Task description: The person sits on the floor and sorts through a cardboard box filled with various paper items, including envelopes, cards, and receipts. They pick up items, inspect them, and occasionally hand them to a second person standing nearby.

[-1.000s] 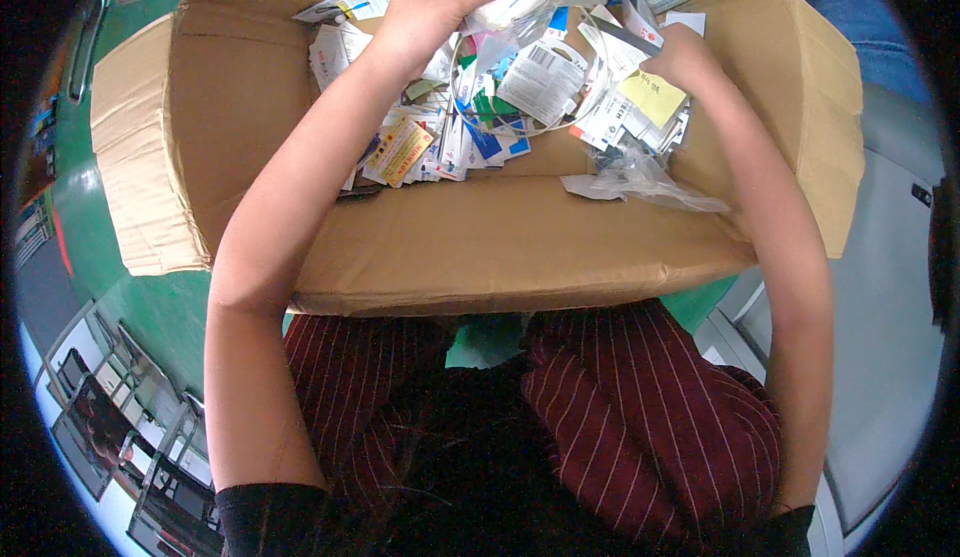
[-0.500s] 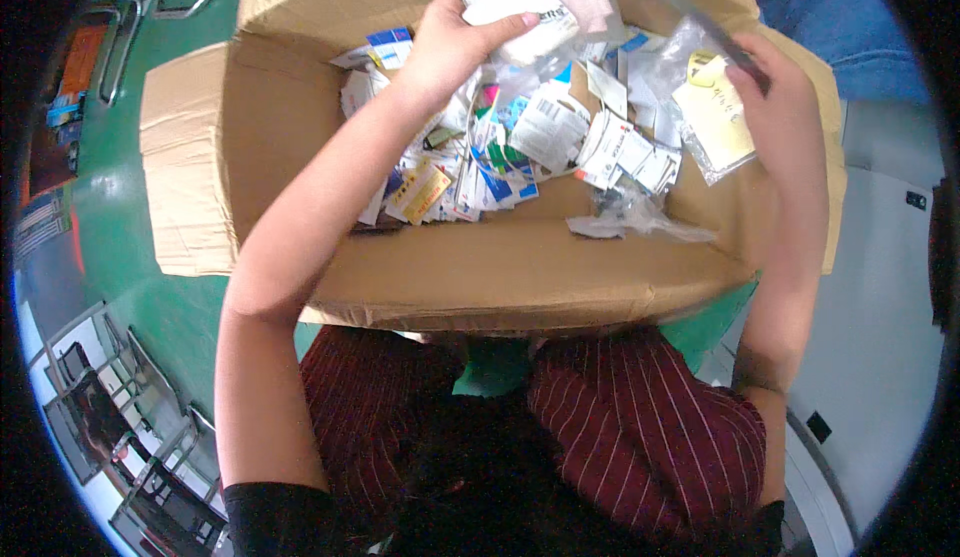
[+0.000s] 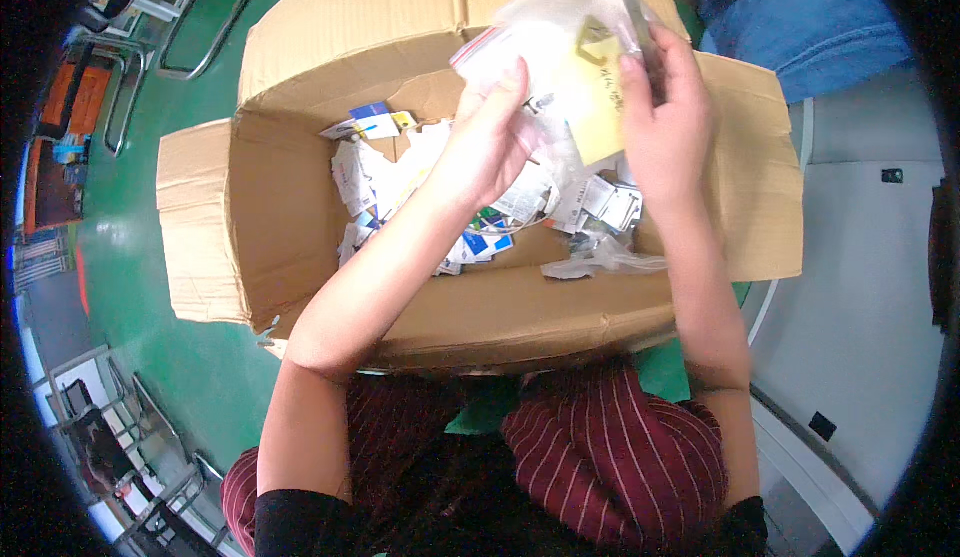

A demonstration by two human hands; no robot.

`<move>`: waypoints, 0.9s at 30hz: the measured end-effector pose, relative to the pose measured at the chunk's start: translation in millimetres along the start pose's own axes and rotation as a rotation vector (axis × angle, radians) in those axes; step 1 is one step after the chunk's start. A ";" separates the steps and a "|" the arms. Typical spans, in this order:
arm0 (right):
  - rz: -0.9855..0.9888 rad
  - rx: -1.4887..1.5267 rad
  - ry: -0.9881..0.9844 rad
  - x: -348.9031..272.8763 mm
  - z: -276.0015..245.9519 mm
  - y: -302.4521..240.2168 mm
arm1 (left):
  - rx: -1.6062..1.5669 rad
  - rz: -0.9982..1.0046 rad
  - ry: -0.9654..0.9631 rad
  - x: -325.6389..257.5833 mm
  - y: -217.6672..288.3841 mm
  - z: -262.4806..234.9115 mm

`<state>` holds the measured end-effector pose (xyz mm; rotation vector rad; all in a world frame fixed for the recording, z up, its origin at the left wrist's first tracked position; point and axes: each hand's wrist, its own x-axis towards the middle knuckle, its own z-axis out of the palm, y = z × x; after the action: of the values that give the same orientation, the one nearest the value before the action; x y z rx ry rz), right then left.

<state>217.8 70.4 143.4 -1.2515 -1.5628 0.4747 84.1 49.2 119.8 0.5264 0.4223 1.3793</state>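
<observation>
My left hand [image 3: 492, 142] is closed on a clear zip bag [image 3: 480, 52] with red and blue at its seal and a white item inside, thumb pressed on top. Close by, my right hand [image 3: 672, 122] grips a long, flat grey strip [image 3: 627, 2], whose kind I cannot make out. A yellow handwritten note [image 3: 598, 107], in a clear plastic bag, hangs beside the right fingers and overlaps the zip bag. Both hands are above an open cardboard box [image 3: 540, 307]. Inside lie many white and coloured cards [image 3: 365, 177], a white cord loop [image 3: 545, 207] and crumpled clear plastic [image 3: 605, 257].
The box's flaps stand outward, the left flap [image 3: 200, 222] over the green floor [image 3: 130, 287]. Metal-framed chairs [image 3: 140, 457] are at the lower left. To the right is a grey-white surface [image 3: 860, 247], with blue fabric [image 3: 810, 27] at the upper right.
My right hand has moved left with the strip and the yellow-note bag, bringing them against the zip bag. My left hand has shifted lower and slightly right. The box appears lower in view.
</observation>
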 end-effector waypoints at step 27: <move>0.268 -0.893 -0.759 -33.1 40.6 145.5 | 0.478 0.245 -0.085 94.5 93.7 76.0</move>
<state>248.7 107.7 -3.5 -2.1368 -2.3971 0.4568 66.0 144.9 238.2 1.0529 0.6391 1.4860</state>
